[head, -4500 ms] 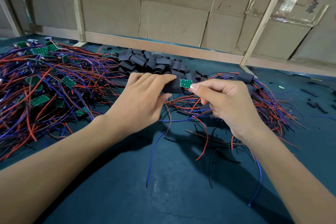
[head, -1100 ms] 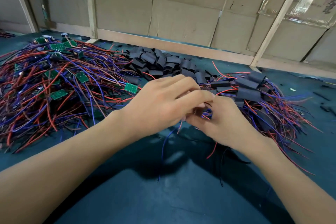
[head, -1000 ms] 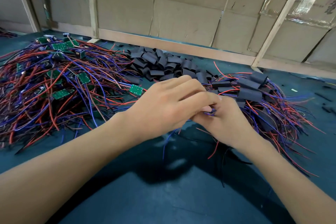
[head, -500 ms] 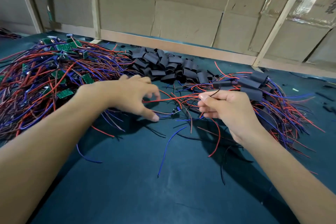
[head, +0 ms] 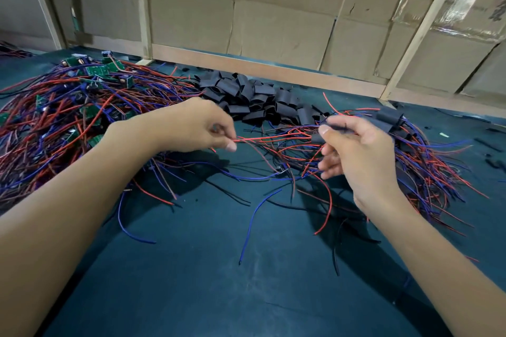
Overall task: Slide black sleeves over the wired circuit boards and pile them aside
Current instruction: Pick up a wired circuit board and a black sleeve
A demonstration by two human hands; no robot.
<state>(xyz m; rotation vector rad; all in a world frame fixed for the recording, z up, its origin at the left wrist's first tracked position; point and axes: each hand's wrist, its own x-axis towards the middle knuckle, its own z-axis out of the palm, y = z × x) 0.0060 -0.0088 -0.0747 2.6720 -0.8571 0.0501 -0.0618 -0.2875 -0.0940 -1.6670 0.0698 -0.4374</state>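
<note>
My left hand (head: 191, 126) pinches a red wire (head: 262, 139) between thumb and forefinger. That wire runs right to my right hand (head: 358, 153), which grips a black-sleeved board (head: 338, 125) between thumb and fingers; the motion blur hides its details. Behind my hands lies a heap of loose black sleeves (head: 254, 96). A big tangle of red and blue wires with bare green circuit boards (head: 97, 70) spreads on the left. The pile of sleeved boards (head: 388, 120) with trailing wires sits on the right, just past my right hand.
Everything lies on a dark teal mat (head: 219, 282). A wooden rail (head: 273, 68) and cardboard walls close off the back. Small black scraps (head: 492, 164) are scattered at the far right. Stray wire ends (head: 254, 216) trail toward me between my forearms.
My left hand has closed on a red wire and drawn it taut to the left. My right hand has lifted a little with the sleeved board.
</note>
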